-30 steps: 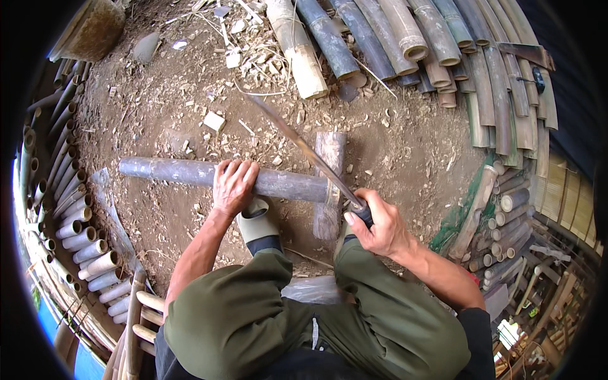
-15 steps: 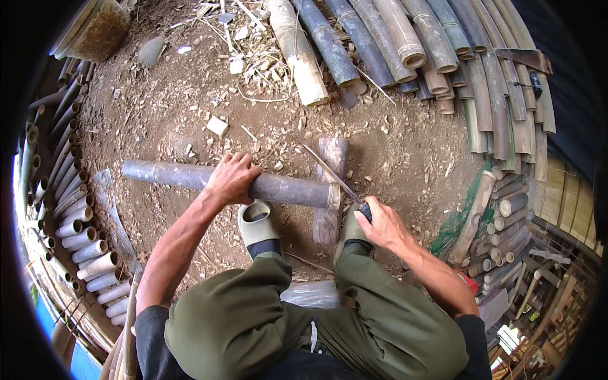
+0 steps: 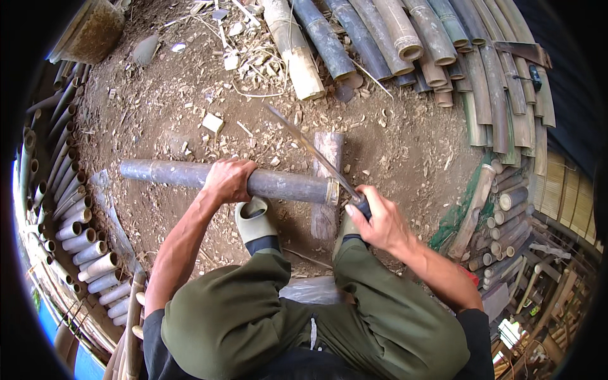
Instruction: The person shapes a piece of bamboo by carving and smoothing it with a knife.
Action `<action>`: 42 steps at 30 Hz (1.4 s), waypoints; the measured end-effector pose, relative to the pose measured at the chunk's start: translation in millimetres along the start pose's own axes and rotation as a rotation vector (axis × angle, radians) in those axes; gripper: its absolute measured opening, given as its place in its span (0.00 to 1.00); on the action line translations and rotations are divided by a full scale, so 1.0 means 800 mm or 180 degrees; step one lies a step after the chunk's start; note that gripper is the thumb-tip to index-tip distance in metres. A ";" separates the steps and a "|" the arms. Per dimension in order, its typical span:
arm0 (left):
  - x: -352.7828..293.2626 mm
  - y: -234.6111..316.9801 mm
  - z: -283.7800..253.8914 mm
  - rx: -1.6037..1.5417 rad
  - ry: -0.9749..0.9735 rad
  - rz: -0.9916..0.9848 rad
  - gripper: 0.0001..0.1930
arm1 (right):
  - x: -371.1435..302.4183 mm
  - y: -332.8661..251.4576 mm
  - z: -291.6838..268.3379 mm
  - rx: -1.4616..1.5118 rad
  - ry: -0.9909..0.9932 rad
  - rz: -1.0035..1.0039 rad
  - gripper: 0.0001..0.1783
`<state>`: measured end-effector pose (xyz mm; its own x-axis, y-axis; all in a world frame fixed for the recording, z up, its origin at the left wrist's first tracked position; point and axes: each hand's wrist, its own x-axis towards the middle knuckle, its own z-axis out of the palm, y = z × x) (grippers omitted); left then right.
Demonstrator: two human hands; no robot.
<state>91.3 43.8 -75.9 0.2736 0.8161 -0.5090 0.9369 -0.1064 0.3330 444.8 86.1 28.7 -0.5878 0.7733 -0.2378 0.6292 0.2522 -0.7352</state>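
Note:
A dark grey bamboo pole lies crosswise before my feet. My left hand is wrapped round its middle. The pole's right end, pale at the rim, rests on a worn wooden block. In my right hand is the dark handle of a machete. Its long blade points away and to the left, slanting above the block, close by the pole's right end. Whether the blade touches the pole I cannot tell.
Wood chips litter the dirt floor. Bamboo poles lie stacked at the far right, with a saw-like blade on top. More cut bamboo is piled at the left. A bucket stands at the far left.
The machete blade has lifted and swung farther away to the left, with my right hand slightly shifted. My left hand still grips the bamboo, which has barely moved.

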 end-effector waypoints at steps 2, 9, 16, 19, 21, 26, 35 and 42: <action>-0.006 0.002 0.003 -0.0017 0.0142 0.0025 0.27 | -0.002 -0.011 0.003 0.0177 0.0571 -0.0761 0.18; 0.013 0.000 -0.002 0.0054 0.0306 -0.0027 0.29 | -0.011 0.056 0.007 -0.0468 -0.0486 0.0321 0.19; -0.001 0.008 0.019 0.0239 0.0794 0.0169 0.28 | -0.014 0.047 0.025 -0.0309 0.0660 -0.0932 0.15; -0.001 0.014 0.022 0.0263 0.1079 0.0264 0.24 | -0.011 0.091 0.013 -0.0700 -0.0582 0.0574 0.16; -0.013 0.010 0.026 0.0278 0.1094 0.0199 0.23 | -0.004 0.050 0.007 -0.0149 -0.0404 0.0343 0.18; -0.016 0.013 0.039 0.0414 0.1643 0.0150 0.23 | -0.006 0.017 0.016 0.0131 0.0480 -0.0645 0.19; -0.015 0.011 0.047 0.0583 0.1934 0.0113 0.19 | 0.006 -0.012 0.002 0.0356 0.0488 -0.0523 0.17; -0.023 0.023 0.057 0.0801 0.1954 0.0085 0.27 | -0.013 0.073 0.020 -0.0368 -0.1247 0.1419 0.18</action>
<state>113.2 1.3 -96.5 0.1935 0.9789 0.0664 0.9741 -0.1997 0.1057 479.7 83.2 -21.8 -0.3846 0.5527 -0.7393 0.8962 0.0317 -0.4425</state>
